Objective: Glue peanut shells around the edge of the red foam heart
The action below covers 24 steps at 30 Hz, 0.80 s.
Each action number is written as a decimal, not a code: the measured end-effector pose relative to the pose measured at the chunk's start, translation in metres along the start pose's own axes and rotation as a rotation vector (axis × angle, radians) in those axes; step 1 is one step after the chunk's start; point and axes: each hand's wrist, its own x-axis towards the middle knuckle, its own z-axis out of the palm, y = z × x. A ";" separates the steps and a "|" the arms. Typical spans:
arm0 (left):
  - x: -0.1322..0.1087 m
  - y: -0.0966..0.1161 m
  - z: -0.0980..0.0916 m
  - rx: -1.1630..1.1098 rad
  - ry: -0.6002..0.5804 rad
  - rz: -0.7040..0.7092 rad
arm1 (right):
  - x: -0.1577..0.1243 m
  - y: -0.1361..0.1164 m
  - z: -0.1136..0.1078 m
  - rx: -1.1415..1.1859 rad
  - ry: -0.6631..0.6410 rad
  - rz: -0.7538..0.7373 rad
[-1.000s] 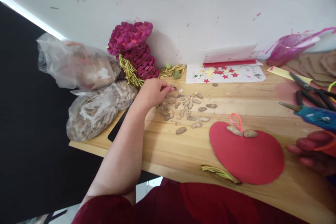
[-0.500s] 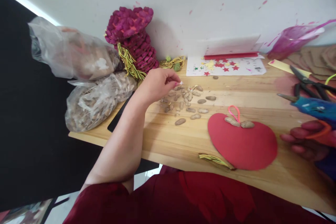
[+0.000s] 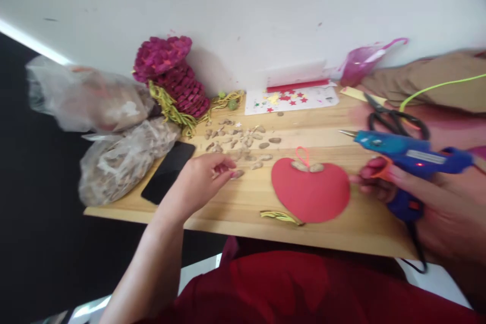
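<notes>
My left hand (image 3: 203,178) hovers low over the wooden table (image 3: 243,207), its fingers curled and pinching at a peanut shell (image 3: 237,174) at the near edge of the scattered peanut shells (image 3: 243,139). My right hand (image 3: 402,187) is closed round the handle of a blue hot glue gun (image 3: 402,147), its nozzle pointing left. Between the hands lies a red heart-shaped card (image 3: 311,190) with two peanut shells (image 3: 307,166) and a pink loop (image 3: 302,154) at its top. A yellow-green tassel (image 3: 281,217) lies by the card's lower edge.
A black phone (image 3: 169,177) lies left of my left hand. Two plastic bags (image 3: 117,126) sit at the table's left end, next to a magenta shell-covered ornament (image 3: 170,78). Black scissors (image 3: 393,119), a star sticker sheet (image 3: 292,100) and a pink bag (image 3: 364,61) lie at the back.
My left hand has drawn back from the far side of the shell pile to its near edge. My right hand has brought the glue gun further into view; the view has shifted.
</notes>
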 end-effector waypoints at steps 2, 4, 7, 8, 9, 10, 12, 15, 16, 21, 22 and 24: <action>-0.005 -0.005 0.007 0.010 0.009 -0.018 | -0.002 -0.002 0.000 0.053 -0.003 0.046; -0.006 -0.007 0.011 0.025 -0.004 0.000 | -0.003 -0.004 0.000 0.073 -0.029 0.043; -0.005 -0.004 0.011 0.055 -0.005 0.038 | -0.005 -0.005 0.000 0.084 -0.054 0.031; -0.005 -0.002 0.010 0.064 -0.003 0.041 | -0.006 -0.005 -0.001 0.083 -0.056 0.029; -0.004 0.000 0.009 0.071 -0.002 0.036 | -0.007 -0.006 -0.001 0.080 -0.056 0.030; -0.004 0.002 0.008 0.076 -0.001 0.026 | -0.008 -0.006 -0.001 0.072 -0.051 0.031; -0.003 0.004 0.008 0.087 0.009 0.003 | -0.009 -0.008 0.001 0.044 -0.027 0.045; -0.002 0.004 0.012 0.092 0.049 -0.014 | -0.008 -0.011 0.007 0.008 0.033 0.066; -0.002 0.003 0.014 0.081 0.058 -0.016 | -0.008 -0.011 0.009 0.002 0.056 0.055; -0.002 0.005 0.020 0.005 0.075 -0.051 | -0.006 -0.008 0.009 -0.031 0.055 0.014; -0.002 0.006 0.020 0.003 0.068 -0.058 | -0.005 -0.007 0.008 -0.036 0.046 0.007; -0.001 0.008 0.019 0.011 0.046 -0.064 | -0.006 -0.006 0.006 -0.050 0.033 -0.011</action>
